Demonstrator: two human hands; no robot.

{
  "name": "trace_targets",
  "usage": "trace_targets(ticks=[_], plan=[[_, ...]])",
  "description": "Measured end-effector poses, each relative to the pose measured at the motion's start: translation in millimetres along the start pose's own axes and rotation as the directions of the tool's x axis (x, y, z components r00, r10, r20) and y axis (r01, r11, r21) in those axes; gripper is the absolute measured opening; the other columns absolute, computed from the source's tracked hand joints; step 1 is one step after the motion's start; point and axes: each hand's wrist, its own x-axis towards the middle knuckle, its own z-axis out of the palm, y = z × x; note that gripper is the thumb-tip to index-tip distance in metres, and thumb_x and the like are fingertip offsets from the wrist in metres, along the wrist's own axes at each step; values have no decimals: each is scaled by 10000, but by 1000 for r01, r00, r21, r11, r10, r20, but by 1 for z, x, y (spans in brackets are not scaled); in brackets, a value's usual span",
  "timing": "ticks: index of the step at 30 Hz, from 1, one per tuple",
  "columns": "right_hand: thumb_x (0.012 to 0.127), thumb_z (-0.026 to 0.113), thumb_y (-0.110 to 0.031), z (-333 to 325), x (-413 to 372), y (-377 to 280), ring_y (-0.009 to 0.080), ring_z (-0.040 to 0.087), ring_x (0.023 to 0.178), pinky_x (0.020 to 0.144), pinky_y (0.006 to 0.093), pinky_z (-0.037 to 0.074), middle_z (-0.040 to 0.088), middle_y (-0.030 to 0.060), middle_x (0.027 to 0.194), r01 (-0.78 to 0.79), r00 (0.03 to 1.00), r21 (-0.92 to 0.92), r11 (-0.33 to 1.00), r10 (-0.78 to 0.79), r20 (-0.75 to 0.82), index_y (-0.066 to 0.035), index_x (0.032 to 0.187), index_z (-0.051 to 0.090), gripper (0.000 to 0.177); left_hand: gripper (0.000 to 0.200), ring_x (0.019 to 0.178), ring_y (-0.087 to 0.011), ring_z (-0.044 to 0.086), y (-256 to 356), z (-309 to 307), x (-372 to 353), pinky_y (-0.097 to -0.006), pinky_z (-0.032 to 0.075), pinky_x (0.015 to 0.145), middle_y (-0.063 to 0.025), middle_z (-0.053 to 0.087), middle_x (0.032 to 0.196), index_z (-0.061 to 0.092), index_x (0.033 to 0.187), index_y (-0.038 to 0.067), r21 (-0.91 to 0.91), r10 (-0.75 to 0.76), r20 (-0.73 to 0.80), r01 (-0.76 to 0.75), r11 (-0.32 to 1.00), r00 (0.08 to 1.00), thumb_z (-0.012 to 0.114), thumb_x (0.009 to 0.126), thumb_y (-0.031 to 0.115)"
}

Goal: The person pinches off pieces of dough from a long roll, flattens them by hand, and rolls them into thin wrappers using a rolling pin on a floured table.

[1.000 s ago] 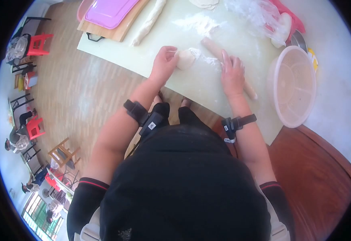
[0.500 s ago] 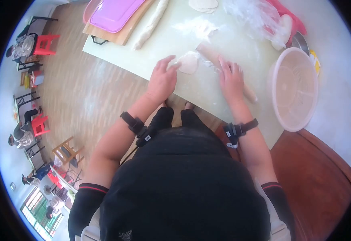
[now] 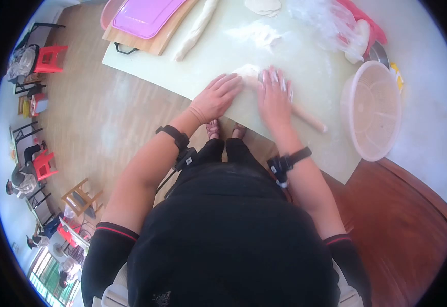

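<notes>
A pale wooden rolling pin (image 3: 309, 118) lies slantwise on the floury board, its far end over a thin round of dough (image 3: 247, 69). My right hand (image 3: 275, 100) rests flat across the pin, fingers stretched out and dusted with flour, hiding its middle. My left hand (image 3: 217, 98) is open, palm down, with straight fingers reaching to the near edge of the dough and the pin's left end. Part of the dough is covered by the pin and fingers. Beyond it are a heap of flour (image 3: 262, 36) and several stacked dough rounds (image 3: 264, 6).
A long dough roll (image 3: 197, 31) lies beside a wooden cutting board (image 3: 159, 43) with a purple lid (image 3: 144, 18) on it. At right stand a pink plastic basket (image 3: 372, 110) and a clear plastic bag (image 3: 320, 20). Red stools (image 3: 51, 59) and seated people are at far left.
My right hand has slid left along the rolling pin, its fingers straightening. The pin now overlaps the dough. My left hand has moved slightly right, fingers straighter and closer to the pin.
</notes>
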Motion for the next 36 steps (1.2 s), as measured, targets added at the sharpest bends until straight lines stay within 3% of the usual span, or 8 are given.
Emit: trace_targets(ticks=[3,5,8,14,19,25,30,36], plan=[[985,443,-312,-4,-11,-6,315,310,1409,1136,549,224,354,113,1523,1,999,-36,999,0,35,-107,1443,402,503,488,1314,-330,435,-5,4,-2,-469,361,1105,-148,485,1364,549,1261,38,-33,16,-51,-17,999,999,608,777,19],[997,411,-306,2,8,3,314,283,1426,1148,553,192,322,105,1543,-16,995,-121,993,4,-98,-122,1473,358,513,486,1311,-333,436,-5,5,-4,-473,359,1105,-149,487,1362,550,1255,36,-56,15,-76,-19,998,997,606,773,14],[1005,384,-312,-7,39,14,314,267,1433,1154,550,170,306,101,1552,-41,997,-119,992,32,-74,-133,1483,346,512,469,1296,-337,447,-3,7,-6,-476,362,1102,-150,492,1357,557,1232,30,-63,-12,-83,7,998,996,603,766,9],[1010,369,-326,-10,-17,-15,326,259,1435,1161,532,166,289,96,1561,-29,998,-97,995,34,59,-126,1485,343,516,434,1286,-320,454,-4,5,-1,-481,331,1118,-148,497,1358,560,1207,27,-100,-81,-126,69,993,989,591,774,22],[1009,366,-322,-6,32,10,335,256,1435,1159,537,163,297,108,1556,-88,995,-90,992,82,-64,-115,1484,345,519,462,1315,-282,432,-13,6,3,-494,287,1138,-145,468,1390,541,1263,30,79,-37,-31,39,996,999,569,803,65],[1009,370,-326,-4,-15,-17,339,258,1433,1159,538,164,305,113,1551,-73,997,-115,991,72,-11,-108,1478,357,517,507,1356,-313,374,-4,7,-2,-490,241,1159,-179,447,1400,512,1294,11,-82,-32,-16,30,996,999,558,800,116],[1006,364,-311,-4,27,2,346,242,1438,1159,542,156,297,115,1554,-130,987,-98,987,120,-103,-110,1481,353,516,494,1381,-333,344,6,7,0,-486,233,1166,-201,432,1409,531,1275,2,23,-73,10,73,997,997,555,799,135],[999,390,-302,-6,-9,-15,350,247,1435,1159,538,164,299,114,1554,-137,988,-74,988,141,57,-104,1479,352,521,486,1359,-359,377,-21,1,-1,-489,266,1162,-206,428,1414,542,1275,35,0,61,33,-61,998,998,563,793,94]])
